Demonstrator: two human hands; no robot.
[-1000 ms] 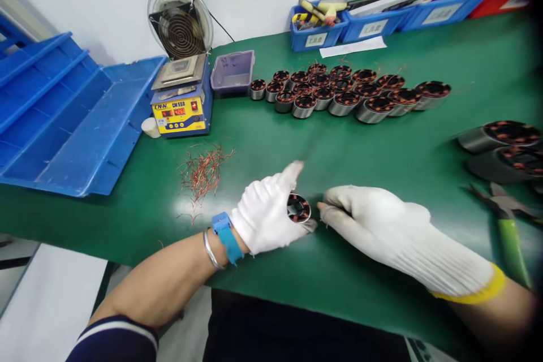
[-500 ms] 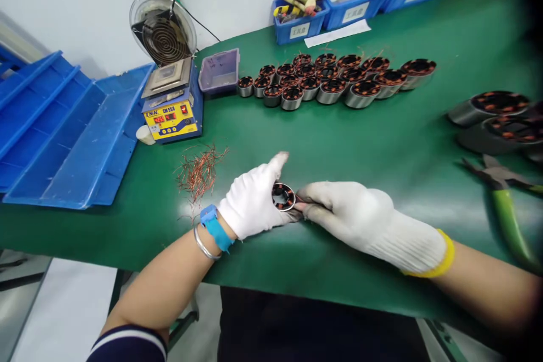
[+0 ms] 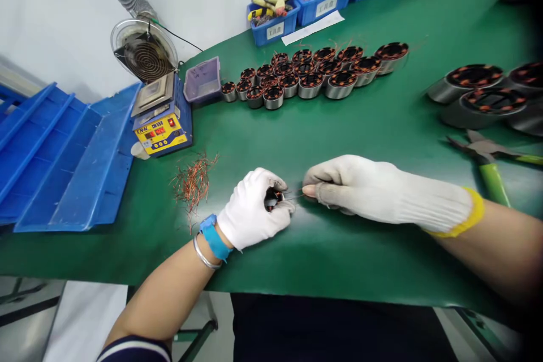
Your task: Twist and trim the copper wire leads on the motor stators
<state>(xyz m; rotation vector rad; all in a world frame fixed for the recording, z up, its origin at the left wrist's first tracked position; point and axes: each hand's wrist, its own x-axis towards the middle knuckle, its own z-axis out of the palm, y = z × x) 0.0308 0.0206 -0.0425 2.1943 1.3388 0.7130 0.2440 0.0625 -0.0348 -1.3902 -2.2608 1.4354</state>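
My left hand (image 3: 253, 211), in a white glove, is closed around a small round motor stator (image 3: 272, 199) with copper windings, held just above the green mat (image 3: 339, 124). Most of the stator is hidden by my fingers. My right hand (image 3: 360, 186), also gloved, pinches a thin wire lead (image 3: 293, 194) that runs from the stator to my fingertips. The two hands are a few centimetres apart near the front edge of the table.
A pile of cut copper wire scraps (image 3: 193, 181) lies left of my hands. Behind are a solder pot (image 3: 161, 119), a fan (image 3: 144, 52), several stators in rows (image 3: 305, 76), larger stators (image 3: 479, 90) and pliers (image 3: 487, 161) at right, blue trays (image 3: 55, 153) at left.
My left hand has curled shut over the stator, hiding it more. My right hand has drawn slightly away to the right, pulling a wire lead taut. The view has shifted.
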